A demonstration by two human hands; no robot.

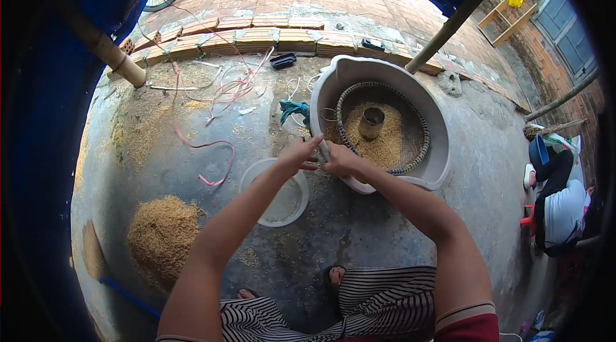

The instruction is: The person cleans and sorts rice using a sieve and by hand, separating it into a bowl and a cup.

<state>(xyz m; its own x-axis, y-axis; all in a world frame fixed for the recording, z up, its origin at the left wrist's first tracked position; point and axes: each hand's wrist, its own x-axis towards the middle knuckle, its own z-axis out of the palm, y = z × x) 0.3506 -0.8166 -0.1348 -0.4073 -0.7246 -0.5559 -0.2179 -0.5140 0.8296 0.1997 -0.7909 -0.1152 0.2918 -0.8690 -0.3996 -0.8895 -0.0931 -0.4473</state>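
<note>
A large grey-white plastic basin (438, 130) stands in front of me, with a round woven sieve (425, 129) in it. Yellowish grain (386, 144) lies on the sieve mesh around a metal can (371, 122). My right hand (341, 160) is closed on the near left rim of the basin. Close beside it, my left hand (300, 154) has its thumb stretched toward the same rim and its other fingers loosely apart. Below my left forearm sits a shallow whitish tub (300, 212), partly hidden. A teal cloth strip (294, 110) is by the basin's left side.
A heap of husks or grain (165, 236) lies at left. Pink cord (221, 144) trails over the concrete floor. Low bricks (292, 38) edge the far side, with a bamboo pole (465, 11) at right. Another person (564, 213) sits at far right.
</note>
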